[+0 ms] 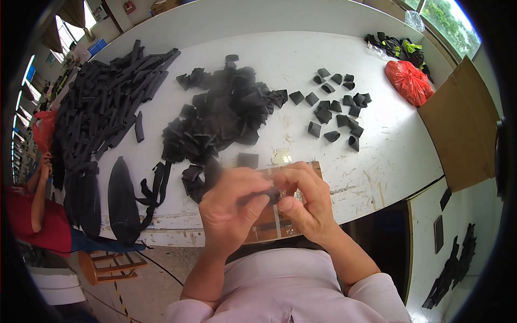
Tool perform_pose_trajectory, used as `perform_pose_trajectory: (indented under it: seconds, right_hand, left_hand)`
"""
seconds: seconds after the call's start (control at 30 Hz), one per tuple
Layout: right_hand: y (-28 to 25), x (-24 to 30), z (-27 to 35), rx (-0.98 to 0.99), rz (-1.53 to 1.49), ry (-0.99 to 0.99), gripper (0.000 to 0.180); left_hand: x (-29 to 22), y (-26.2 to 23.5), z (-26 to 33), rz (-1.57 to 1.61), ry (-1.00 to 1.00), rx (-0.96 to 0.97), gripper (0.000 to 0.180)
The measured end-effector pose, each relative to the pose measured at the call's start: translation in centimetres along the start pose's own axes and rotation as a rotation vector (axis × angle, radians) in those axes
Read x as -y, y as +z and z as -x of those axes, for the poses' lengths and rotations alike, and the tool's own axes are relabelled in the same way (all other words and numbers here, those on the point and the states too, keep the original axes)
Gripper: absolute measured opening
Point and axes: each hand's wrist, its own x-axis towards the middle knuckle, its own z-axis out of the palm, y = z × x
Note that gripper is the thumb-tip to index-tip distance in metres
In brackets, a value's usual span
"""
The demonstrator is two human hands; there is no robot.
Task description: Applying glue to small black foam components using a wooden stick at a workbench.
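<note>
Two hands: left hand (229,202) and right hand (307,202) meet at the near table edge, just above the person's chest.
Held piece: a small black fabric piece (264,197) is pinched between them; its long axis runs roughly left to right, from one hand's fingertips to the other's.
Left grip: thumb and fingers closed on the left end of the piece; motion blur softens the detail.
Right grip: fingers curled shut on the right end, thumb pressed toward the left hand.
Nearer hand: neither; the piece spans both grips.
Support below: a brown board (269,220) lies under the hands on the white table (377,156).
Supply: a heap of unfolded black pieces (226,116) lies ahead and slightly left, near the left hand.
Finished side: folded black pieces (336,110) lie ahead and right, well apart from the grip.
Also near: a small clear round object (280,157) sits just beyond the fingertips.
</note>
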Motion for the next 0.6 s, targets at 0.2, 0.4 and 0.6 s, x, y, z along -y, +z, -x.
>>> perform_pose_trajectory:
  seconds: [0.2, 0.4, 0.6]
  right_hand:
    - [0.5, 1.3, 0.0, -0.007, 0.117, -0.136, 0.027]
    - [0.6, 0.7, -0.2, -0.043, 0.202, -0.174, 0.011]
    - [1.1, -1.0, 0.5, -0.088, 0.124, -0.201, 0.016]
  left_hand:
    - [0.2, 0.9, 1.0, 0.455, -0.137, -0.169, 0.012]
    - [0.5, 0.5, 1.6, 0.925, -0.334, -0.268, 0.009]
    - [1.3, 0.7, 2.5, 0.617, -0.263, -0.258, 0.012]
